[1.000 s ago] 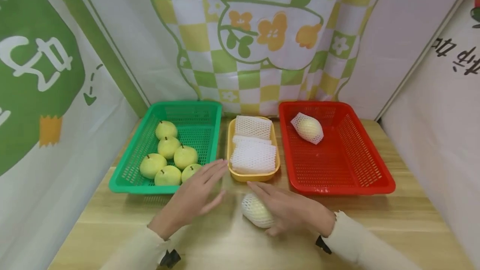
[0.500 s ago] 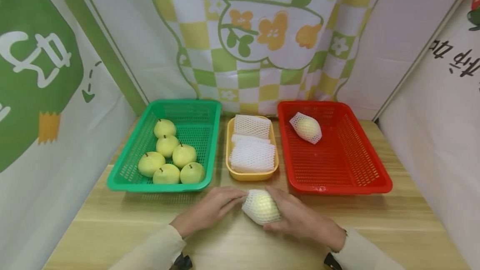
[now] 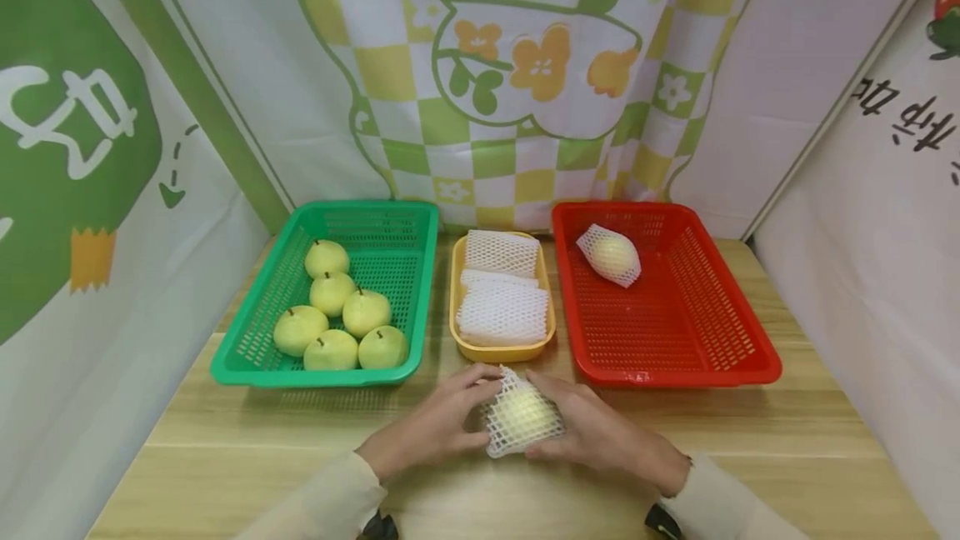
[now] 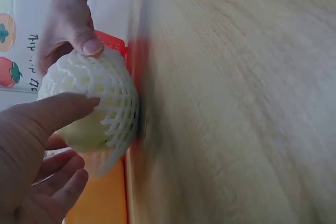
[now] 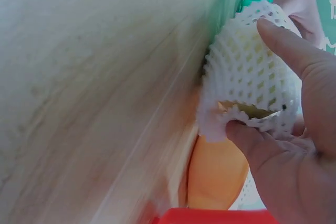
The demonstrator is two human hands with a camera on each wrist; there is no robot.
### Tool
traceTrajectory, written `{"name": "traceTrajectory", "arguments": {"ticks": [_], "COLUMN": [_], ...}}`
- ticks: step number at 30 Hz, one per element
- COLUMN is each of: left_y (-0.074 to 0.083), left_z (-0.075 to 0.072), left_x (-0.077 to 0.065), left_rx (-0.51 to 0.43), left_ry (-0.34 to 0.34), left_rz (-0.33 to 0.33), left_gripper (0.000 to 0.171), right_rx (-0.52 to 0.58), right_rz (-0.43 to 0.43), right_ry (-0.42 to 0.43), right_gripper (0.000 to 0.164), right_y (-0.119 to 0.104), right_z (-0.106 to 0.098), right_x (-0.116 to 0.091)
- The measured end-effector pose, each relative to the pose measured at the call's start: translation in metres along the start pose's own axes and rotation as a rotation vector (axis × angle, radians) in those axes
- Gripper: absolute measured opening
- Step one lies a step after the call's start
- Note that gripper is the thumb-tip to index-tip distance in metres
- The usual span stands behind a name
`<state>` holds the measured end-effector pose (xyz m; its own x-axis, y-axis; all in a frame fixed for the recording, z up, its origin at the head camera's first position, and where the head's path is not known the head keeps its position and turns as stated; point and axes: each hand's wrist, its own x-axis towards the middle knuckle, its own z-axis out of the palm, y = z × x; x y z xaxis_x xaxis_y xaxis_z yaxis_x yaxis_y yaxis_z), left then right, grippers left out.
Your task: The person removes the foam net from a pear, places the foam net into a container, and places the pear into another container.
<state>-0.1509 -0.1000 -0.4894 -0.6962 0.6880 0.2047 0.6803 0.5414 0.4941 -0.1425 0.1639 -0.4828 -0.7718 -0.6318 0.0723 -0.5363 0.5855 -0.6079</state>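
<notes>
A pale green pear (image 3: 527, 413) sits in a white foam net (image 3: 501, 433) on the table in front of the yellow box. My right hand (image 3: 600, 433) grips the netted pear from the right, thumb toward me. On the other side my left hand (image 3: 435, 422) pinches the net's left end, fingers at the far edge and thumb at the near one. Bare pear skin (image 4: 86, 132) shows at the net's open end in the left wrist view. In the right wrist view, the foam mesh (image 5: 247, 59) covers most of the fruit, with a gap near its other end.
At the left stands a green basket (image 3: 431, 273) with several bare pears (image 3: 366, 312). The yellow box (image 3: 455, 332) in the middle holds white foam nets (image 3: 502, 311). A red basket (image 3: 667, 377) at right contains one netted pear (image 3: 611, 255).
My left hand has come down and right from near the green basket to the net's end, which now spreads wider. My right hand keeps hold of the pear, which has turned slightly.
</notes>
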Motion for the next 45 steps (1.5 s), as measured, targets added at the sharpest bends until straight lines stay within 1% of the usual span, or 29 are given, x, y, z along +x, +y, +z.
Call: {"name": "traceTrajectory", "arguments": {"ticks": [3,4,6,8,11,13,15,18,20,22,25,27,29,33,36,38,42,45], "left_y": [0.003,0.004,0.005,0.005,0.005,0.005,0.004,0.003,0.002,0.002,0.003,0.003,0.003,0.001,0.0,-0.001,-0.003,-0.004], "left_z": [0.005,0.007,0.011,0.013,0.013,0.01,0.005,-0.001,-0.003,-0.002,0.003,0.004,0.003,-0.006,-0.014,-0.018,-0.021,-0.019], "left_x": [0.004,0.005,0.008,0.009,0.009,0.008,0.005,0.001,-0.001,0.0,0.001,0.001,-0.001,-0.009,-0.016,-0.021,-0.025,-0.026], "left_rx": [-0.05,-0.061,-0.067,-0.078,-0.06,-0.058,-0.051,-0.046,-0.035,-0.01,0.025,0.035,0.023,0.021,0.056,0.072,0.084,0.086], "left_ry": [-0.079,-0.094,-0.102,-0.093,-0.073,-0.072,-0.068,-0.061,-0.066,-0.077,-0.087,-0.076,-0.059,-0.039,-0.044,-0.048,-0.049,-0.052], "left_rz": [-0.044,-0.047,-0.042,-0.029,-0.014,-0.015,-0.033,-0.072,-0.099,-0.105,-0.088,-0.069,-0.059,-0.083,-0.11,-0.122,-0.13,-0.137], "left_gripper": [0.083,0.087,0.092,0.089,0.081,0.073,0.07,0.072,0.08,0.088,0.093,0.091,0.085,0.078,0.075,0.075,0.074,0.074], "right_rx": [0.011,0.012,0.017,0.019,0.008,-0.006,-0.022,-0.033,-0.028,-0.026,-0.024,-0.033,-0.047,-0.102,-0.123,-0.123,-0.103,-0.087], "right_rz": [-0.016,-0.015,-0.019,-0.018,-0.036,-0.057,-0.085,-0.113,-0.12,-0.127,-0.145,-0.158,-0.171,-0.199,-0.203,-0.192,-0.146,-0.123], "right_ry": [0.006,0.005,0.008,0.002,-0.004,-0.011,-0.01,-0.001,0.003,0.007,0.007,0.016,0.026,0.047,0.028,-0.006,-0.1,-0.131], "right_gripper": [0.099,0.098,0.097,0.094,0.087,0.081,0.072,0.061,0.057,0.054,0.047,0.042,0.037,0.027,0.026,0.028,0.027,0.024], "right_y": [-0.002,-0.003,-0.004,-0.003,-0.002,0.0,0.001,0.002,0.001,0.0,-0.002,-0.003,-0.003,-0.002,-0.005,-0.011,-0.024,-0.032], "right_z": [0.0,0.0,-0.001,-0.001,-0.002,-0.003,-0.004,-0.004,-0.004,-0.004,-0.003,-0.003,-0.004,-0.008,-0.018,-0.03,-0.066,-0.095], "right_x": [0.002,0.003,0.004,0.004,0.002,0.0,-0.001,0.0,0.001,0.002,0.004,0.003,0.002,-0.003,-0.008,-0.011,-0.012,-0.005]}}
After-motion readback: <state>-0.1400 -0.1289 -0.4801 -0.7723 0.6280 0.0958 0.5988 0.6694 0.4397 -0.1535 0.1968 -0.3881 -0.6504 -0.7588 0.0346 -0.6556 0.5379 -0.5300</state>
